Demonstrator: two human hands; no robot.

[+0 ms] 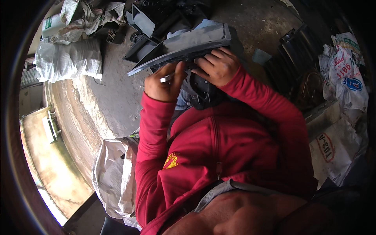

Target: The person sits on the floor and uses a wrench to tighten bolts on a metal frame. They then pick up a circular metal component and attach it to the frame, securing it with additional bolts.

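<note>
A dark grey, dusty plastic panel (197,39) with a raised rim, like a screen housing, stands tilted in front of my chest. My left hand (162,82) is closed at its near lower edge, the thumb pointing up against the dark underside. A shiny silver metal band (166,79) shows at its fingers; whether it is a ring or part of a tool, I cannot tell. Curled fingers of my right hand (219,66) grip the panel's near side, right of the left hand. Below them, close to my jacket, sits a black plastic piece (201,92) with a rounded frame. Shadow hides the fingertips.
More dark plastic housings (143,21) lie on the concrete floor (111,102) beyond the panel. White sacks (68,58) are at the far left, and an open white sack (113,172) stands by my left elbow. On the right are black ribbed parts (299,51) and printed sacks (344,74).
</note>
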